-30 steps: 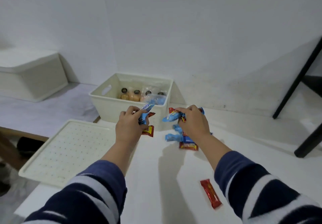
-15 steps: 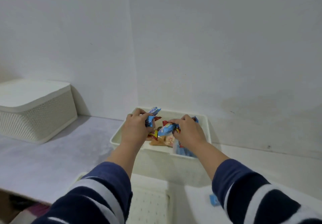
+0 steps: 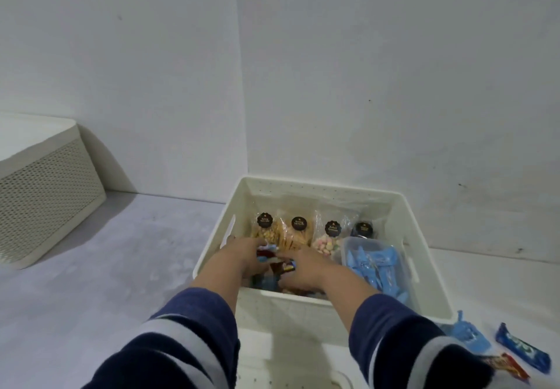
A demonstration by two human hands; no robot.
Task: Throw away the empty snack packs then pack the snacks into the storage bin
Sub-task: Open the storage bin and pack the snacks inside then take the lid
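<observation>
At far left a closed cream lidded box [image 3: 45, 194] sits against the wall, well apart from the work. Moving right, the person's left hand [image 3: 242, 257] is now down inside the open cream storage bin [image 3: 318, 187]; a second ago both hands were held above the white table with fistfuls of small wrapped snacks [image 3: 274, 260], and half a second ago they were over the bin's rim. So this batch is being set into the near-left corner, and packing is well underway. The left hand reaches in palm down, fingers curled around blue and red wrappers. Just beside it, touching, the right hand [image 3: 306, 270] also lies low in the bin, clenched on similar wrappers; neither has let go. Behind them four clear bagged snacks [image 3: 298, 232] stand in a row, and to their right a clear tub of blue packets [image 3: 374, 263] rests inside the bin. Farther right, outside the bin, loose snack bars [image 3: 522, 350] lie on the table [image 3: 485, 270], probably next to go in.
</observation>
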